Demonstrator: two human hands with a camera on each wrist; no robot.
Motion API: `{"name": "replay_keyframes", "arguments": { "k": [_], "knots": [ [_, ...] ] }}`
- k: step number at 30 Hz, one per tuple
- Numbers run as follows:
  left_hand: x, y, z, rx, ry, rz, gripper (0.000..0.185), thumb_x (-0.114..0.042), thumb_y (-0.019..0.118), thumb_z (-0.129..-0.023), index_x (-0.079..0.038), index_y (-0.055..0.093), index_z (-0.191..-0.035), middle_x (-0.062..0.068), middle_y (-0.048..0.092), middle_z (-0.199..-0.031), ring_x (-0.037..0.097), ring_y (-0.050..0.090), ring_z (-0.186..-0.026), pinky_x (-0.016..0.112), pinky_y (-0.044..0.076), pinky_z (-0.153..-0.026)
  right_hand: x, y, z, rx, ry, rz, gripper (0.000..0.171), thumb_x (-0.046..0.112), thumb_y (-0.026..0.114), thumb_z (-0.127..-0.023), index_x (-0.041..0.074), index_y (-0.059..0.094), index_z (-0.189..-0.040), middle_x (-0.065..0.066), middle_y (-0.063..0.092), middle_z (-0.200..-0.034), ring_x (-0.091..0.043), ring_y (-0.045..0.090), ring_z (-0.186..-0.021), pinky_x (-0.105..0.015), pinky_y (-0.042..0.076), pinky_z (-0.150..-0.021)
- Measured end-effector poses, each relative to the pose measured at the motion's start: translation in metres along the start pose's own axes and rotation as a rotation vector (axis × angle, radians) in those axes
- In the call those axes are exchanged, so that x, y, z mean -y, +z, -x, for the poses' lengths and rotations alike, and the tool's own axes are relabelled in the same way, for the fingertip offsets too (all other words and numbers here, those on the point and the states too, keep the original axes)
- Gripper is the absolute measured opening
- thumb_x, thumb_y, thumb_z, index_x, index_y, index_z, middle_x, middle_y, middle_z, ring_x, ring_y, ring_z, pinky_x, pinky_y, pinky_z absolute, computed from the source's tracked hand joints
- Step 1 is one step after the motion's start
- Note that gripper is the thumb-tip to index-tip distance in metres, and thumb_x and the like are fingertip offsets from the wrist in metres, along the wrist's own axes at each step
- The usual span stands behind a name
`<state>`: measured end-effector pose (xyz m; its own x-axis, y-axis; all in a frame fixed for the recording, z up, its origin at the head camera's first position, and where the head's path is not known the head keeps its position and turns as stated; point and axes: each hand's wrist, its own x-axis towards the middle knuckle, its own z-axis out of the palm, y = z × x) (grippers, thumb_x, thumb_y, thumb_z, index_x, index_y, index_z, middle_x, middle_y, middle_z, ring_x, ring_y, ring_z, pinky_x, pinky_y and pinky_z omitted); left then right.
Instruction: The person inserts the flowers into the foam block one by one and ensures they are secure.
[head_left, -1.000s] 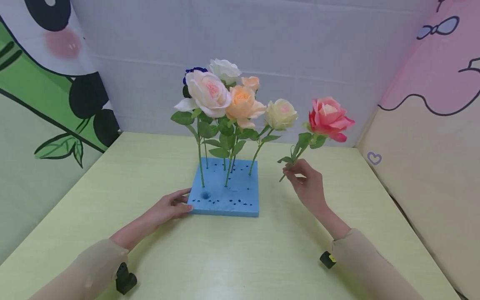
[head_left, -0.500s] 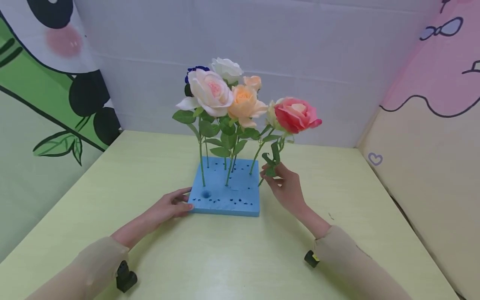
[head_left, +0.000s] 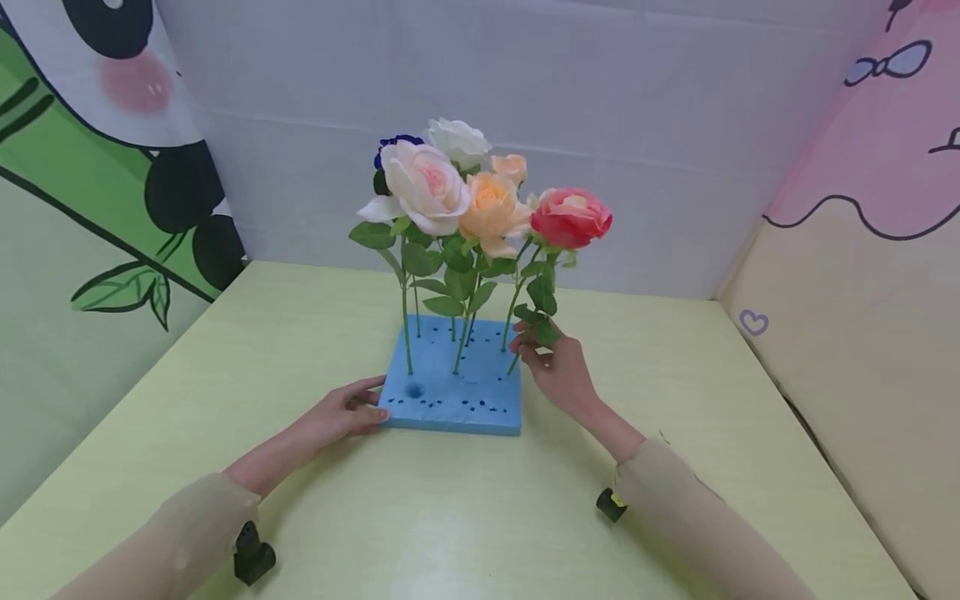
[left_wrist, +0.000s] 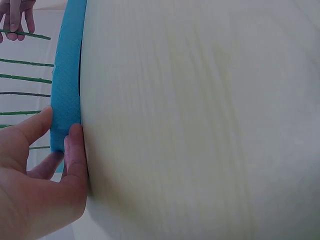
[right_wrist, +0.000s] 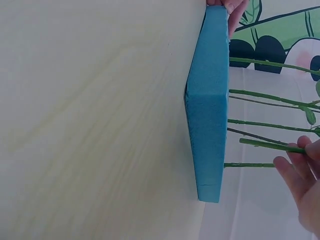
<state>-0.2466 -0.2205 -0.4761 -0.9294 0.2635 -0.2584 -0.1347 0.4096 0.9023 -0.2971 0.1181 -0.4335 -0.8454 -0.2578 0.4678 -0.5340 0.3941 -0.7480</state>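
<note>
My right hand (head_left: pixel 561 371) pinches the green stem of a pink-red artificial rose (head_left: pixel 572 218), held above the right side of a blue foam board (head_left: pixel 431 354). In the right wrist view the stem's lower end (right_wrist: pixel 260 144) stands a little apart from the board's top face. My left hand (head_left: pixel 341 419) holds the board's left edge near the front corner, its thumb on the top face in the left wrist view. Several roses stand upright in the board, among them a pale pink one (head_left: pixel 426 187), a peach one (head_left: pixel 491 208) and a white one (head_left: pixel 459 142).
The board lies on a pale wooden table (head_left: pixel 450 517), its top dotted with small holes and one larger dent (head_left: pixel 414 390). A dark blue flower (head_left: pixel 400 143) sits behind the pale pink rose. A white cloth wall (head_left: pixel 637 108) backs the table.
My right hand has carried the pink-red rose leftward from beside the board to over its right side, and the bloom now covers most of the cream rose. My left hand stays on the board.
</note>
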Motion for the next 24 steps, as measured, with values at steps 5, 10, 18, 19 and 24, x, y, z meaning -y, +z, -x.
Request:
{"name": "replay_keyframes", "arguments": {
  "k": [5, 10, 18, 19, 24],
  "knots": [
    [0.0, 0.001, -0.001, 0.002, -0.004, 0.014, 0.072, -0.028, 0.066, -0.095, -0.01, 0.03, -0.155, 0.021, 0.048, -0.136, 0.021, 0.057, -0.109, 0.032, 0.058, -0.095, -0.006, 0.001, -0.005, 0.051, 0.022, -0.061, 0.024, -0.008, 0.053, -0.094, -0.001, 0.062, -0.114, -0.019, 0.072, -0.097, -0.033, 0.071, -0.092, -0.037, 0.063, -0.078],
    [-0.001, 0.001, -0.001, -0.001, -0.009, 0.015, 0.072, -0.028, 0.065, -0.095, -0.01, 0.03, -0.155, 0.02, 0.048, -0.136, 0.021, 0.057, -0.108, 0.032, 0.058, -0.095, -0.012, 0.002, -0.009, 0.098, 0.028, -0.108, 0.025, -0.009, 0.052, -0.094, -0.004, 0.058, -0.118, -0.022, 0.07, -0.097, -0.038, 0.07, -0.095, -0.036, 0.063, -0.079],
    [-0.002, 0.002, -0.002, -0.009, -0.019, 0.004, 0.073, -0.029, 0.066, -0.095, -0.01, 0.03, -0.155, 0.02, 0.047, -0.137, 0.021, 0.056, -0.11, 0.031, 0.057, -0.095, -0.013, 0.004, -0.011, 0.131, 0.024, -0.06, 0.021, -0.006, 0.054, -0.095, 0.0, 0.06, -0.115, -0.016, 0.071, -0.096, -0.03, 0.071, -0.092, -0.032, 0.063, -0.079],
    [-0.002, 0.002, -0.003, -0.01, -0.02, 0.004, 0.073, -0.029, 0.066, -0.095, -0.01, 0.03, -0.155, 0.02, 0.047, -0.137, 0.021, 0.056, -0.11, 0.031, 0.057, -0.095, -0.013, 0.004, -0.011, 0.133, 0.022, -0.058, 0.02, -0.006, 0.054, -0.095, 0.001, 0.06, -0.114, -0.016, 0.071, -0.096, -0.03, 0.071, -0.092, -0.033, 0.063, -0.079],
    [0.0, 0.001, -0.003, -0.009, -0.017, 0.011, 0.072, -0.028, 0.066, -0.095, -0.01, 0.031, -0.155, 0.02, 0.047, -0.137, 0.022, 0.055, -0.111, 0.031, 0.058, -0.095, -0.014, 0.006, -0.012, 0.148, 0.016, -0.017, 0.016, -0.004, 0.055, -0.096, 0.005, 0.063, -0.108, -0.013, 0.073, -0.095, -0.028, 0.072, -0.092, -0.036, 0.063, -0.08]
  ]
}}
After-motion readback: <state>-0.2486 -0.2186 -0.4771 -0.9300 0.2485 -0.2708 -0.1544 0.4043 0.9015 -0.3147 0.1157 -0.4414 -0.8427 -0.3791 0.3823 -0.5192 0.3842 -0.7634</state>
